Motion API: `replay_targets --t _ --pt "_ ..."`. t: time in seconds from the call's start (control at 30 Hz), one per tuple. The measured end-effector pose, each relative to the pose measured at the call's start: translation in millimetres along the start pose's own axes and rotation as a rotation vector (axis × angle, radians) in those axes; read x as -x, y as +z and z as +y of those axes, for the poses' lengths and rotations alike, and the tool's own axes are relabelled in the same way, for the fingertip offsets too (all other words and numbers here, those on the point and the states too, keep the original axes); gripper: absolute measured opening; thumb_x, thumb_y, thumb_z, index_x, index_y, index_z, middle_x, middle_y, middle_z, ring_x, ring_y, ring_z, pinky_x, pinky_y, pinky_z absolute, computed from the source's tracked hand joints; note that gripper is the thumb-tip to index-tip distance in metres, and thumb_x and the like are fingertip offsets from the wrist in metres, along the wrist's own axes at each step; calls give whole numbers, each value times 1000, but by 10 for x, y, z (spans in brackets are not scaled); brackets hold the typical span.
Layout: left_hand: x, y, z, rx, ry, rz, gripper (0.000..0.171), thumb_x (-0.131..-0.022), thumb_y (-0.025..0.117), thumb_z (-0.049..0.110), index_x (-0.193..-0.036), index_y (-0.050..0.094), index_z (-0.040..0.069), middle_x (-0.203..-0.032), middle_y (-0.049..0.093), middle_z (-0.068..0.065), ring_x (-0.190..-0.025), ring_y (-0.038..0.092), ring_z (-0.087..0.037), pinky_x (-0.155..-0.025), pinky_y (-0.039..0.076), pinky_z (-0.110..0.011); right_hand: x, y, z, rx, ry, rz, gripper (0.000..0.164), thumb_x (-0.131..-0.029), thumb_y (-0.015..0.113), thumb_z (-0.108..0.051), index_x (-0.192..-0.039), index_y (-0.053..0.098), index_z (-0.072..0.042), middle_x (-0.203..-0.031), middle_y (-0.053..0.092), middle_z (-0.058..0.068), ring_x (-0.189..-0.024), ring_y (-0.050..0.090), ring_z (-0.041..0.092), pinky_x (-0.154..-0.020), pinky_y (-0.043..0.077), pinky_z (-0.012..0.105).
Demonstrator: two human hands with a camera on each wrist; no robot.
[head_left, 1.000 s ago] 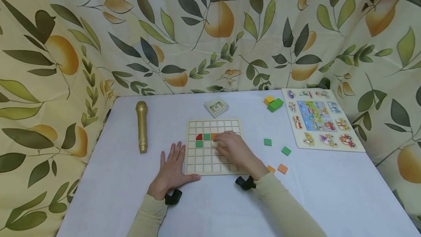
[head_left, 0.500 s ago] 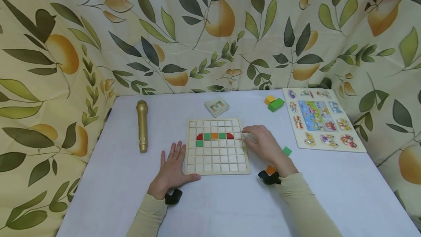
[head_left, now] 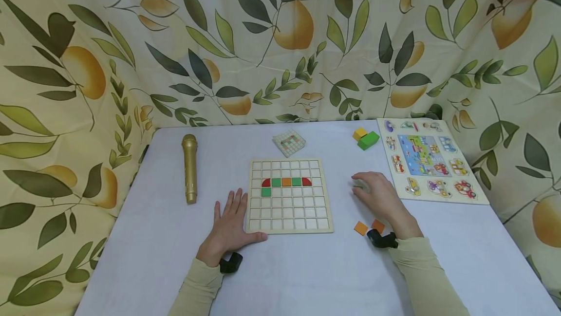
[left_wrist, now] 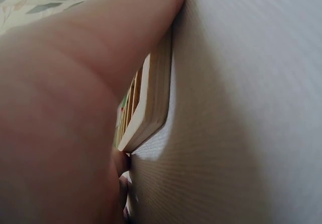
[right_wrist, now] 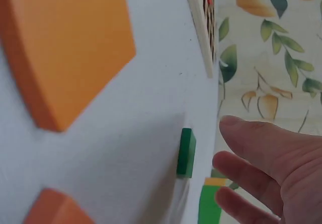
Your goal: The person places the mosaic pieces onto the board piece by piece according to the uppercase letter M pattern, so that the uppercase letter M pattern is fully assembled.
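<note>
A wooden grid board (head_left: 289, 213) lies mid-table. Its upper row holds a red rounded tile, a green tile, an orange tile (head_left: 286, 181), a green tile and another red rounded tile; one green tile (head_left: 266, 191) sits below the leftmost. My left hand (head_left: 230, 226) rests spread along the board's left edge, thumb by its near corner. To the right of the board, my right hand (head_left: 379, 196) hovers with loosely bent fingers. In the right wrist view its fingers are apart from a green tile (right_wrist: 186, 153) on the table. Two loose orange tiles (head_left: 361, 228) lie near that wrist.
A small patterned card (head_left: 289, 142) lies behind the board. A gold microphone (head_left: 190, 170) is at left. Yellow and green blocks (head_left: 368, 140) sit at back right, beside a picture puzzle board (head_left: 464, 160). A patterned cloth hangs behind the table.
My right hand has let go of the orange tile in the board's upper row and moved right, off the board, over the loose green tiles. My left hand has stayed still.
</note>
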State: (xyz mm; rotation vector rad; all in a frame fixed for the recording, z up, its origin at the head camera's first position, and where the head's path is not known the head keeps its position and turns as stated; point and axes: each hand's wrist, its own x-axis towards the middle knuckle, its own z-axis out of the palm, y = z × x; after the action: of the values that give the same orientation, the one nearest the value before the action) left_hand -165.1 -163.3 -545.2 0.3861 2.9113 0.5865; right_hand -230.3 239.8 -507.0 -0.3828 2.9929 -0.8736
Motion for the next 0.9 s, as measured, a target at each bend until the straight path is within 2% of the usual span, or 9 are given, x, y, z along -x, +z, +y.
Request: replay_targets --t 0.47,0.9 --pt "-2 8 -11 12 5 9 125 -69 65 79 -155 19 2 -161 8 -16 -147 -2 -33 -109 -3 -63 31 92 127 46 7 3 30 -85 75 -7 -114 69 1 -113 62 19 -109 51 40 -95 39 55" --pt "-10 11 -8 -5 -5 -6 126 -69 63 80 -156 14 3 -162 4 -14 -147 -4 -31 -110 -5 -61 36 118 137 89 20 -19 24 -87 73 -3 -110 69 3 -109 58 19 -105 49 39 -89 41 54"
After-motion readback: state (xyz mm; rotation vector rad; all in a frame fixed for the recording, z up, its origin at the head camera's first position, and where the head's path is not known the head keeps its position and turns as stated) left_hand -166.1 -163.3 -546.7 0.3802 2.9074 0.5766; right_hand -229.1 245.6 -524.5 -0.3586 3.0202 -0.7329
